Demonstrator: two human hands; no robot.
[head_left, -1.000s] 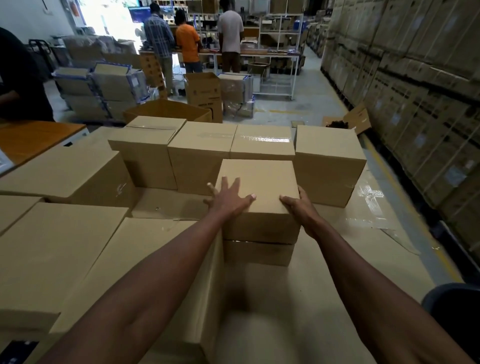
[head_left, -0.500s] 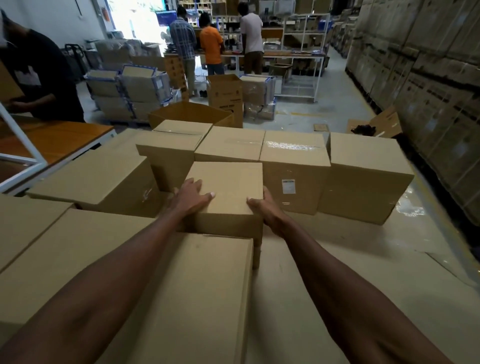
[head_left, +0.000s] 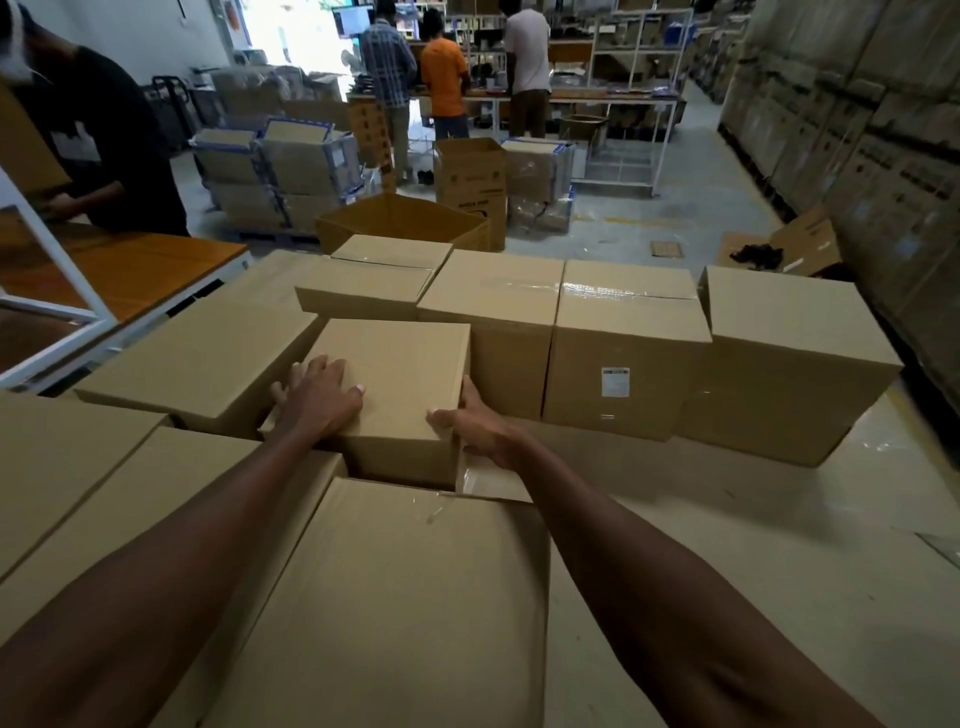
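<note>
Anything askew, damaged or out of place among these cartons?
The small carton held by the left hand and right hand sits skewed to the row of cartons behind. On the floor at far right, an opened carton holds loose dark material.

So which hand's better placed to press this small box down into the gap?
Left, probably. The left hand lies on top of the small box, ready to press down; the right hand holds its near right corner from the side.
</note>
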